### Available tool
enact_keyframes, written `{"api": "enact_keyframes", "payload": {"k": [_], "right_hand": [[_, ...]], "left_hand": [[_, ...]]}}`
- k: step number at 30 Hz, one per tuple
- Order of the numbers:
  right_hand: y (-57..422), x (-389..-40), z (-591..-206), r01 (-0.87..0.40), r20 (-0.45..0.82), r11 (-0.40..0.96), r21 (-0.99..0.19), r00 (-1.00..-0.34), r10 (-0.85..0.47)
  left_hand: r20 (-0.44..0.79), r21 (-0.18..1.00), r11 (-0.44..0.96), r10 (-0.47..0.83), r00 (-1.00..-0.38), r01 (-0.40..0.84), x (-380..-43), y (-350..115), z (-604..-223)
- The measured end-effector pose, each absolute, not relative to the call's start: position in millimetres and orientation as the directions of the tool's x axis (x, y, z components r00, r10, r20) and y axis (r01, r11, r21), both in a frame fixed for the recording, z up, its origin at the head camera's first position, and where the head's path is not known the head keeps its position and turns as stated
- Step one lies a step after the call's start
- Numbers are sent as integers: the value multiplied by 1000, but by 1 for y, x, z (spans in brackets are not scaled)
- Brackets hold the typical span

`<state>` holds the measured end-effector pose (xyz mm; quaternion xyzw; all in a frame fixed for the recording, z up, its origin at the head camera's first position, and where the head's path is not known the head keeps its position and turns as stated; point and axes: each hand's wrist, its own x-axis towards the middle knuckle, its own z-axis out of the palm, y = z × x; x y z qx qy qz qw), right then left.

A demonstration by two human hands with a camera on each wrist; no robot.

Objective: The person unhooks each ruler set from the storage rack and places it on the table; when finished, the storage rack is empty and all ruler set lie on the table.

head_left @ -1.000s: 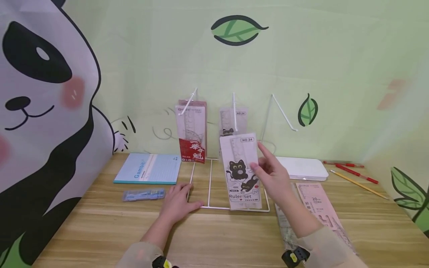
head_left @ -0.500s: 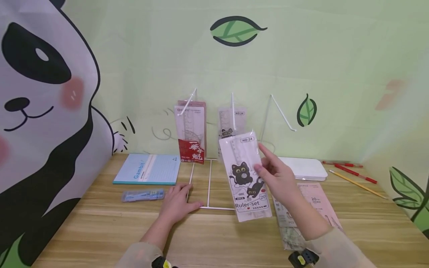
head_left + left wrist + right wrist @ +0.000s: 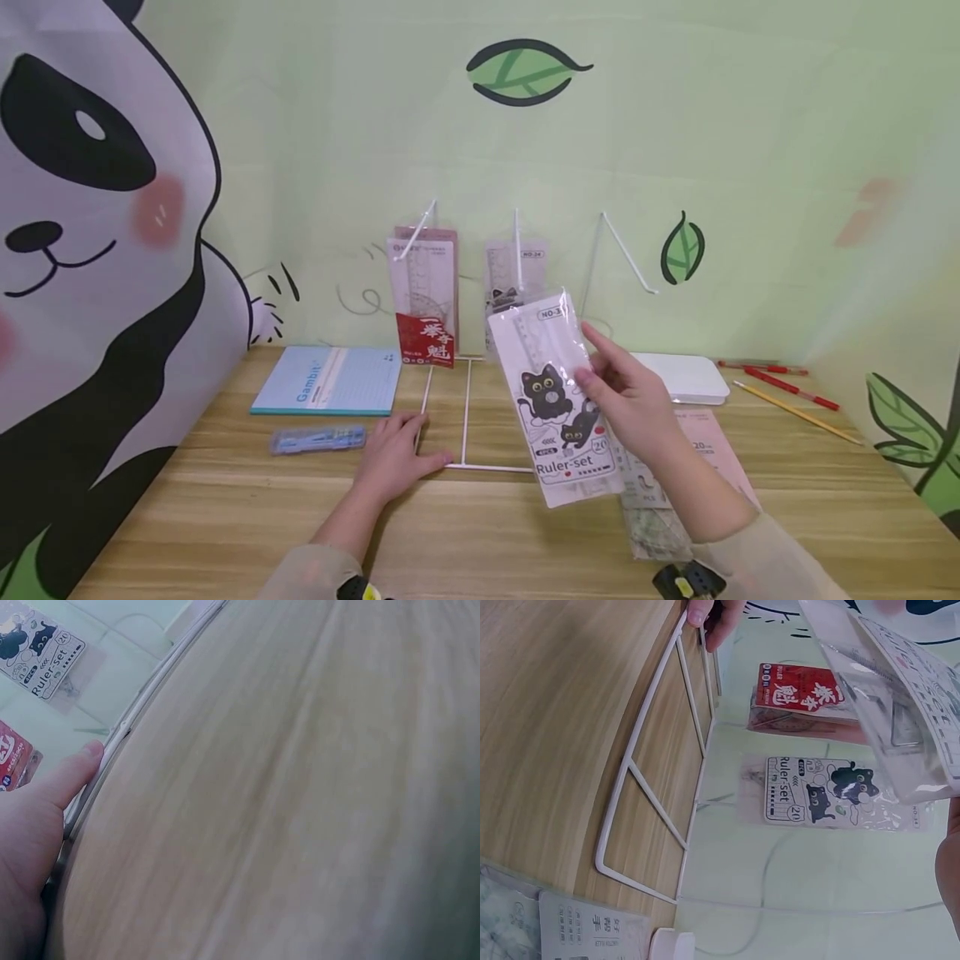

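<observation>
My right hand [image 3: 633, 404] pinches a packaged ruler set [image 3: 551, 417] with black cats on it, thumb in front. The pack hangs tilted in the air before the rack's middle hook. Behind it, a matching ruler set [image 3: 821, 791] hangs on the white wire display rack [image 3: 466, 417], seen whole in the right wrist view. On the left hook hangs a red-and-white ruler pack [image 3: 420, 333]. My left hand [image 3: 393, 454] rests on the front left corner of the rack's base, its thumb [image 3: 79, 769] against the front wire in the left wrist view. The right hook [image 3: 628, 253] carries nothing.
Left of the rack lie a blue notebook [image 3: 326, 381] and a clear case with blue contents [image 3: 318, 439]. To the right are a white box [image 3: 686, 379], red pens [image 3: 791, 389], a yellow pencil [image 3: 795, 412] and ruler packs, one pink [image 3: 723, 454].
My right hand has drawn the ruler set right and toward me, away from the middle hook, and the pack has tilted further. My left hand stays on the rack base.
</observation>
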<state>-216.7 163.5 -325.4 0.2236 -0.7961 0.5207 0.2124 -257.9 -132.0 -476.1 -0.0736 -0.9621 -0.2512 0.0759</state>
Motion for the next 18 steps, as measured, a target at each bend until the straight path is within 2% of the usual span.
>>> {"api": "enact_keyframes", "payload": {"k": [18], "right_hand": [[165,-211,-321,-638,626,310,-705,-765,-152]], "left_hand": [[188,465,867,103,-977,181,-260,-132,-479]]}}
